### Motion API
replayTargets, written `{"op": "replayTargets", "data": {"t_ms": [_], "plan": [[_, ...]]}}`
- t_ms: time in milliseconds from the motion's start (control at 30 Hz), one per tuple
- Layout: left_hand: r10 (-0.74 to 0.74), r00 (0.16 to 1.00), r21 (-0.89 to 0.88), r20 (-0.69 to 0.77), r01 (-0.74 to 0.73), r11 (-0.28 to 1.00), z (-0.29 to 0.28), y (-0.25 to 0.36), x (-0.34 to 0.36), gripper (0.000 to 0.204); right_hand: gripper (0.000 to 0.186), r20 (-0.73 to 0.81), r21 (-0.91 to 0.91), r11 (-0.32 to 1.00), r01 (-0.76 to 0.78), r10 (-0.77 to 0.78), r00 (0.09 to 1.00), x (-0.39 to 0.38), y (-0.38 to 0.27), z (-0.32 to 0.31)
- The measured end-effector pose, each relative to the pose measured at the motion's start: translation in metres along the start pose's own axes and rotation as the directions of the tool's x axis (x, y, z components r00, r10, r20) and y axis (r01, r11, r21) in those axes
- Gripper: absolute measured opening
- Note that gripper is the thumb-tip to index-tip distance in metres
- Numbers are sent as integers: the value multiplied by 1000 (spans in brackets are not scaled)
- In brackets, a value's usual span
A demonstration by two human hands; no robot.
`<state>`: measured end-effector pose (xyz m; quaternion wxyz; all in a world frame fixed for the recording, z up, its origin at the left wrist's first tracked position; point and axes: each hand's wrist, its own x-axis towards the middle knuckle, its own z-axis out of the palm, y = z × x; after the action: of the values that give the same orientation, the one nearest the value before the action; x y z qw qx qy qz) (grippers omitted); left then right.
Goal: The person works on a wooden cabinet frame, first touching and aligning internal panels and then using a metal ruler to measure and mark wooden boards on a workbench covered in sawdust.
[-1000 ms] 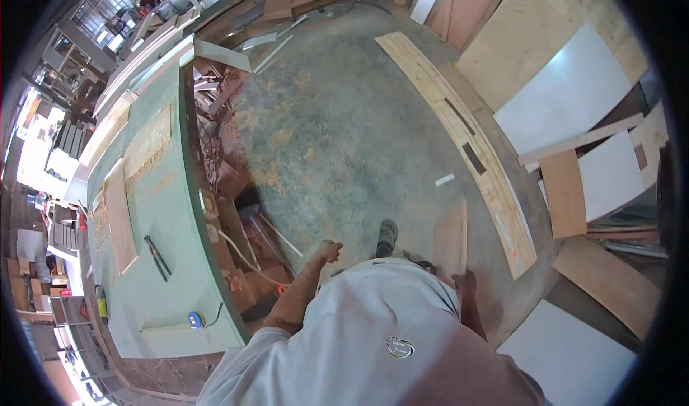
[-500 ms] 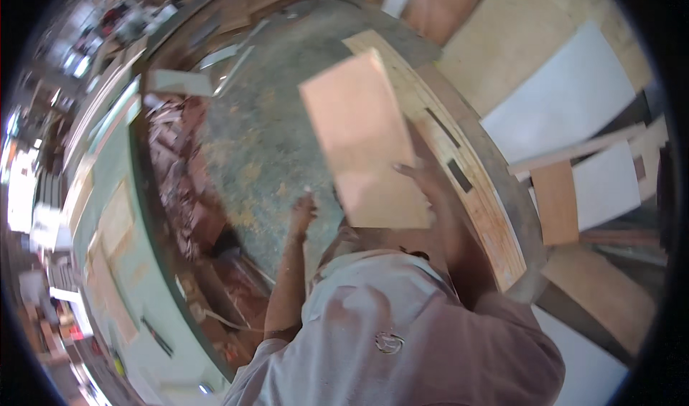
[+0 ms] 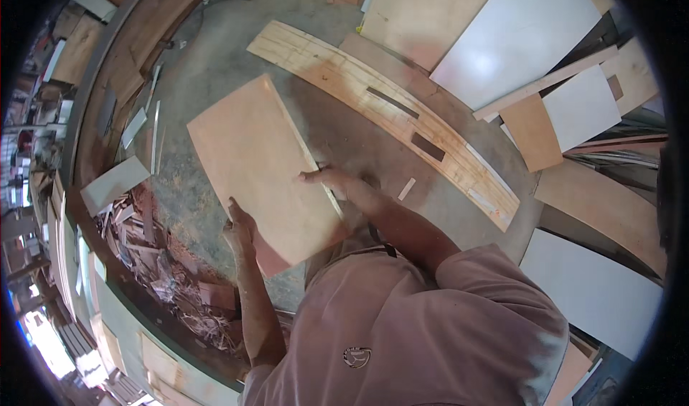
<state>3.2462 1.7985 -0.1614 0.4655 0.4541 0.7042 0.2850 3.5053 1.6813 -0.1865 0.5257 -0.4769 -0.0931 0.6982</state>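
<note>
In front of my body I hold a rectangular light-brown wooden panel, tilted with its far end toward the upper left. My left hand grips the panel's left edge, its thumb on the upper face and the other fingers hidden beneath. On the opposite long edge, my right hand is closed with the thumb laid over the face. That edge shows a pale, thick side. Below and to the right of the panel, a long wooden board with two dark slots lies on the floor.
Scrap wood and shavings are heaped at the left beside a green-edged worktable. White sheets and brown boards lean or lie along the right. A small wood strip rests on the floor near my right forearm.
My left hand, free half a second ago, now grips the panel's left edge. The panel has swung to the left in view, and my view has turned toward the right.
</note>
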Motion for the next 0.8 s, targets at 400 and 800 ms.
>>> {"op": "replayTargets", "data": {"t_ms": [400,800], "plan": [[-490,802,-20,341,528,849,83,-115,60,72,26,-532,-846,137,-516,-135,836,147,100,-434],[-485,801,537,-351,597,596,150,-27,64,92,18,-530,-726,504,-467,22,848,56,-5,-640]]}}
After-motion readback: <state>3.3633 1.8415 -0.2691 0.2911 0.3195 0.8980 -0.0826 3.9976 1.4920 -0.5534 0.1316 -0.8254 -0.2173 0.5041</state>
